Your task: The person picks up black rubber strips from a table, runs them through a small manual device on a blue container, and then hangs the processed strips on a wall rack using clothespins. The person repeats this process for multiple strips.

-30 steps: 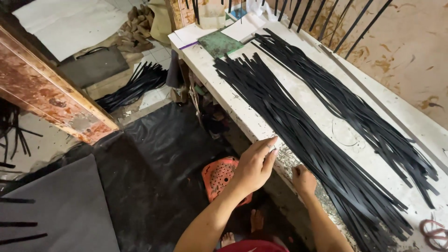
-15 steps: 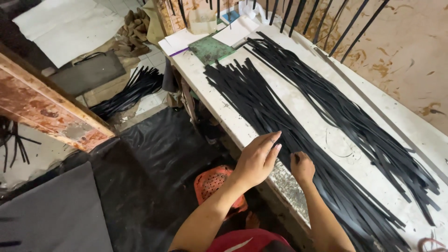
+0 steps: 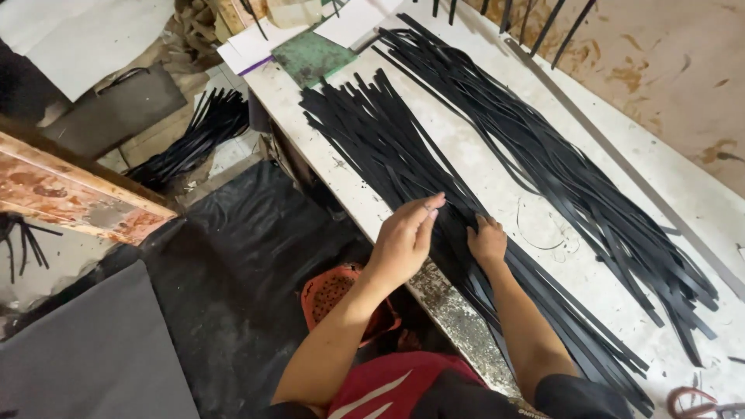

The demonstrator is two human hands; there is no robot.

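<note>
A: Strips, black and long, in two heaps on a worn white worktable [image 3: 543, 225]. The nearer pile of strips [image 3: 388, 147] runs along the table's near edge, from the green sheet [image 3: 310, 56] at the far end down to the person's lap.

B: And the hands?

A: The left hand [image 3: 405, 237] lies over that nearer pile, fingers together and loosely bent, fingertips on the strips; whether it pinches one I cannot tell. The right hand [image 3: 486, 240] is just beside it, fingers curled down on the same pile, pressing rather than gripping as far as it shows.

B: The other heap?

A: The farther pile of strips [image 3: 566, 178] lies well apart, toward the wall. Red-handled scissors [image 3: 694, 403] sit at the table's near corner, an orange basket [image 3: 334, 295] under the table edge, and more strips [image 3: 194, 140] on the floor.
</note>
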